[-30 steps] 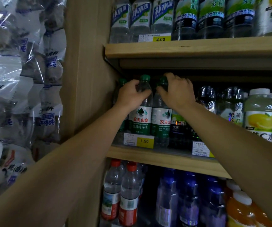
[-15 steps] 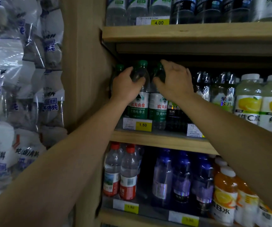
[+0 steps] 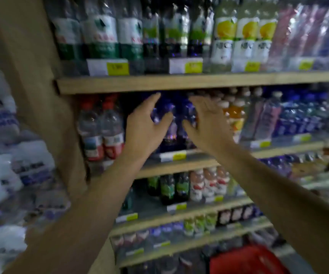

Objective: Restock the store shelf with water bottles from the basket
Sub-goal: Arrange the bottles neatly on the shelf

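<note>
Hovering fingers: my left hand (image 3: pixel 144 131) has its fingers (image 3: pixel 152 100) spread and nearly straight, the thumb standing off to the side; nothing is gripped.
Right fingers: my right hand (image 3: pixel 205 125) is splayed too, fingers (image 3: pixel 209 104) loosely fanned and empty.
Contact: both palms sit in front of the dark blue bottles (image 3: pixel 169 119) on the middle shelf; through the blur I cannot tell whether any fingertip touches them.
Gap between hands: the two thumbs face each other with a blue bottle showing between them.
Water bottles: the green-label water bottles (image 3: pixel 100 34) stand on the upper shelf (image 3: pixel 159 84), at its left end beside the wooden upright (image 3: pixel 31 76), behind a yellow price tag (image 3: pixel 108 66).
Neighbours: red-capped bottles (image 3: pixel 102 133) stand just left of my left hand; orange drinks (image 3: pixel 235 115) stand just right of my right.
Basket: a red basket (image 3: pixel 244 260) sits low at the bottom edge, well apart from both hands; what it holds is hidden.
Handling, as I judge it: a full bottle should feel fairly heavy, with thin plastic walls that give under a hard squeeze and a smooth, possibly slick label.
Where to hold: I would wrap the fingers round the shoulder just under the cap, or round the waist at the label, keeping it upright.
Risk: packed rows tip easily, so a nudged front bottle could topple its neighbours.
</note>
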The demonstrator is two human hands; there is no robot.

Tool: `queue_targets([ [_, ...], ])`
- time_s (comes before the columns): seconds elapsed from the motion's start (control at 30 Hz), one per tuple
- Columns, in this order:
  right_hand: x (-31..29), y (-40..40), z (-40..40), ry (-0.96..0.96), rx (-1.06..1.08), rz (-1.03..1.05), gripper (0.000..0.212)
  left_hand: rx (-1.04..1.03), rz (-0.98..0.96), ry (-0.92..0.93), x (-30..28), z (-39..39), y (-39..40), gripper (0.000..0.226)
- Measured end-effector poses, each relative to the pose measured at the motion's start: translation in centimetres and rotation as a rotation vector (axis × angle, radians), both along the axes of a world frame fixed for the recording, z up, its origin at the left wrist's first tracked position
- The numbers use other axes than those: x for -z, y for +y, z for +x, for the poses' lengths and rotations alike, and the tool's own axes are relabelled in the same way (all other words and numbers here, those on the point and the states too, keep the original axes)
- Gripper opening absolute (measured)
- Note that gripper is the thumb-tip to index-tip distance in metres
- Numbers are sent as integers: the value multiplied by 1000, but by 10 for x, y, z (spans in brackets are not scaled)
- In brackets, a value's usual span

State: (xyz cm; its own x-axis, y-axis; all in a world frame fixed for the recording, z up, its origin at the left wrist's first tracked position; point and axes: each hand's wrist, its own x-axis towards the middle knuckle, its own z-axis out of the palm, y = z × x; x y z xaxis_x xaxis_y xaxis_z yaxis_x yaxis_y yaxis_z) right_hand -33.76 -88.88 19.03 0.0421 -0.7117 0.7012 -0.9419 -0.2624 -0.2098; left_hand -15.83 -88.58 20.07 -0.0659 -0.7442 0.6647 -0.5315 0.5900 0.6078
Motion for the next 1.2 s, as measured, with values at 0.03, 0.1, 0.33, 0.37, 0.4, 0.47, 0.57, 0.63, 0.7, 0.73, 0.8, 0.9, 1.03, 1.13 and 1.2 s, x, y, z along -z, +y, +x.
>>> queue_targets([
  [0.03,22,18,-11,-12,35,58,69,46,38,-41,19,-11,11,59],
  [0.1,66,61,-34,-47,113,184,69,135,112,-135,57,-36,33,61],
  [0.33,205,251,-112,-239,439,520,81,531,365,-414,185,-141,149,64],
  [0.37,222,284,-123,-263,491,560,81,580,398,-452,201,-157,171,64],
  [0.4,237,318,-132,-281,545,593,78,630,421,-482,217,-172,195,65],
  [0.47,266,388,-151,-314,640,636,68,709,448,-540,246,-204,245,65],
  [0.57,299,493,-171,-359,762,741,66,819,487,-659,285,-249,328,68],
  [0.63,319,559,-183,-395,847,815,68,906,519,-732,307,-279,384,69],
  [0.7,339,622,-193,-457,926,863,68,991,519,-810,327,-307,440,70],
  [0.73,347,652,-197,-489,969,881,68,1035,517,-853,334,-320,468,71],
  [0.8,362,710,-202,-549,1058,916,67,1120,504,-939,349,-343,520,71],
  [0.9,380,792,-204,-658,1204,942,68,1267,461,-1059,368,-377,594,72],
  [1.03,402,888,-207,-810,1408,980,68,1459,423,-1190,395,-423,681,70],
  [1.13,416,944,-215,-927,1559,995,66,1565,390,-1270,421,-460,739,67],
  [1.2,429,975,-225,-992,1636,976,65,1636,333,-1347,444,-487,775,67],
])
